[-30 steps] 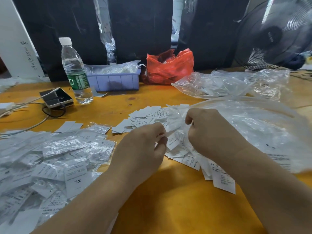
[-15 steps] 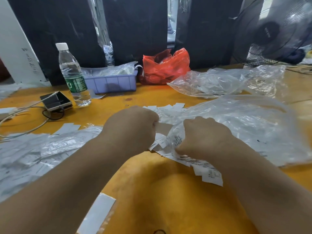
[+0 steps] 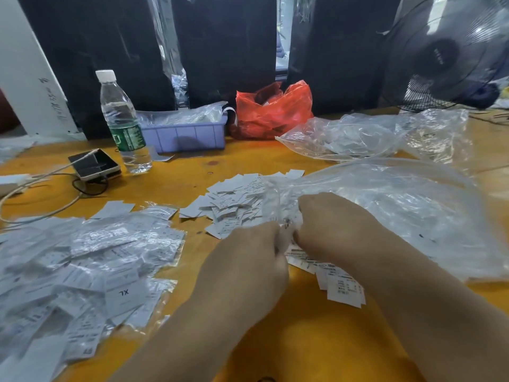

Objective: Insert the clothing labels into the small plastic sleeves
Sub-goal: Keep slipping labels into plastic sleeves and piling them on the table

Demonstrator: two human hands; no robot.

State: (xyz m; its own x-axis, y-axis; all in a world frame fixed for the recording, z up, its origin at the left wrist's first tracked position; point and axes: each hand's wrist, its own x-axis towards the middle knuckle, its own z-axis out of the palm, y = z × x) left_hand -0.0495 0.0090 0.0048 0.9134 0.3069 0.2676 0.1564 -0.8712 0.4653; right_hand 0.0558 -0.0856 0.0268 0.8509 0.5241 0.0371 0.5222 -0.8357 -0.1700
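Left hand (image 3: 248, 260) and right hand (image 3: 327, 230), each grip seemingly pinching one sleeve (image 3: 286, 230), bagged label (image 3: 124, 295) reading "XL"

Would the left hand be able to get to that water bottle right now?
Probably yes: bare table lies between the left hand and the water bottle, but its fingers pinch something small first.

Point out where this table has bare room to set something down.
Bare wood lies between the water bottle, purple tray and loose labels, and near the front edge between the forearms. Crowded: sleeved labels left, big clear bag right.

Left hand (image 3: 248, 260) back beside right hand (image 3: 327, 224)
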